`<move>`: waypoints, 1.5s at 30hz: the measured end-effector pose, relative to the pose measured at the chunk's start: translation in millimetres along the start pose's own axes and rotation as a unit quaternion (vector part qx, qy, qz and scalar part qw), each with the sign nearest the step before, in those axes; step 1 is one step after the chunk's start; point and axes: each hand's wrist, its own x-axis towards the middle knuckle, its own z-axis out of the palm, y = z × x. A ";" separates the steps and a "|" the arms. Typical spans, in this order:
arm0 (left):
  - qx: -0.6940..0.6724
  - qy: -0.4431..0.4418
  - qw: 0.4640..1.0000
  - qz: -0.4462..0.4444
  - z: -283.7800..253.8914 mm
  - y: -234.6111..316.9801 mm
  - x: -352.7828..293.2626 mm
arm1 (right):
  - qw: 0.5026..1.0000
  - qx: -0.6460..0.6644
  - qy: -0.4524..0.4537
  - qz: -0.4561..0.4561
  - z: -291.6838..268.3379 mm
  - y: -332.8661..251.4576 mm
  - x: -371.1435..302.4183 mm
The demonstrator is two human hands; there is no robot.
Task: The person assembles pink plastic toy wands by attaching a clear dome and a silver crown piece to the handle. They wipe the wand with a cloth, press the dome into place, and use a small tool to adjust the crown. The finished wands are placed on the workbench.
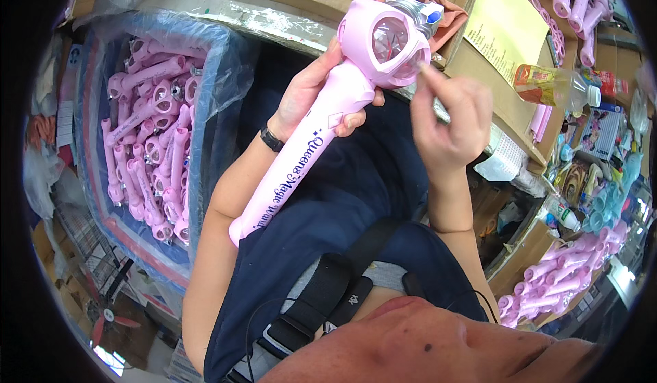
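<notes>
A pink toy wand (295,151) lies aslant in my left hand (311,88), which is closed around it just below its round head. Dark lettering runs along the handle, whose lower end rests against my navy apron. The head (373,43) has clear windows with something red inside, and a silver crown with a blue gem (432,17) tops it. My right hand (453,112), blurred by motion, is at the right side of the head. Its thumb and forefinger are pinched together; whatever they hold, if anything, cannot be made out.
A blue crate (220,75) lined with plastic, full of pink wands, stands at left. On the bench ahead are an orange cloth (448,30), a yellow sheet (503,23) and a labelled bottle (547,85). More pink wand pieces (558,273) are heaped at lower right.
</notes>
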 end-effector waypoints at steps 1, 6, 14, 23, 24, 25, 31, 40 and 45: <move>-0.003 0.000 1.000 0.000 0.3 0.1 -0.1 | 0.999 0.006 -0.012 -0.047 -0.4 -0.6 -0.5; 0.008 0.012 1.000 0.004 2.1 0.5 -0.3 | 1.000 -0.019 -0.008 0.013 0.1 -1.4 0.2; 0.027 0.028 0.999 0.025 4.8 -1.9 -0.7 | 1.000 -0.018 -0.006 0.003 -3.3 1.5 -1.4; 0.040 0.040 0.998 0.024 7.7 -1.6 -1.0 | 1.000 0.008 -0.006 0.001 0.4 -1.4 -2.2; 0.044 0.039 0.998 0.027 7.6 -1.7 -0.9 | 1.000 -0.007 0.007 0.023 0.3 -0.7 -2.5; 0.050 0.042 0.997 0.032 7.3 -2.4 -1.0 | 0.997 -0.021 0.020 0.067 -0.1 -0.1 -3.2; 0.051 0.040 0.997 0.031 6.5 -1.5 -1.0 | 0.999 -0.024 -0.015 0.047 -4.2 0.2 -5.4; 0.052 0.079 0.995 0.030 9.9 -3.6 -1.6 | 0.998 -0.052 -0.002 0.042 -17.0 4.6 -4.1; 0.049 0.079 0.995 0.027 9.6 -3.7 -1.0 | 0.999 -0.018 -0.043 -0.021 -21.3 2.3 -8.8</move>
